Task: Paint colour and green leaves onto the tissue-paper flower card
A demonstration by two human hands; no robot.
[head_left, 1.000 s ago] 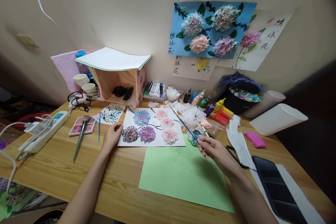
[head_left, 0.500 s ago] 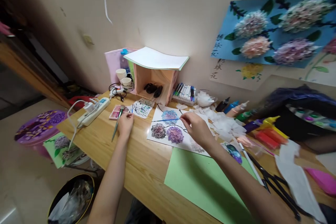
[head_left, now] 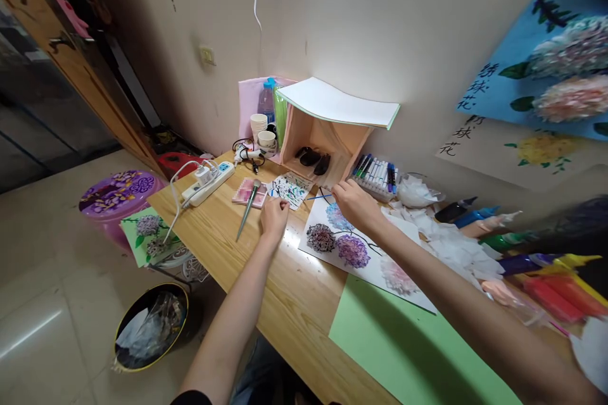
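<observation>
My right hand (head_left: 354, 202) pinches a thin blue paintbrush (head_left: 319, 196) and hovers over the top edge of a white sheet (head_left: 311, 258). On that sheet are a blue flower (head_left: 338, 216), a dark speckled flower (head_left: 320, 237), a purple flower (head_left: 353, 250) and a pale pink one (head_left: 398, 275), with dark painted stems. Closed fingers on my left hand (head_left: 274, 218) rest at the lower edge of a paint-smeared paper (head_left: 289, 188); what they hold, if anything, is too small to name. To its left, a large makeup-style brush (head_left: 247, 209) lies across a pink palette (head_left: 242, 192).
Green paper (head_left: 375, 329) lies nearest me. White tissue pieces (head_left: 446, 243) and paint bottles (head_left: 479, 218) spread along the right. At the back stand an open box (head_left: 327, 133), markers (head_left: 377, 174) and paper cups (head_left: 259, 123). A power strip (head_left: 209, 183) sits at the left edge, above a bin (head_left: 152, 329).
The view has turned left, so things appear farther right. My right hand has carried the paintbrush away from the flowers, closer to the paint-smeared paper. My left hand stays beside that paper.
</observation>
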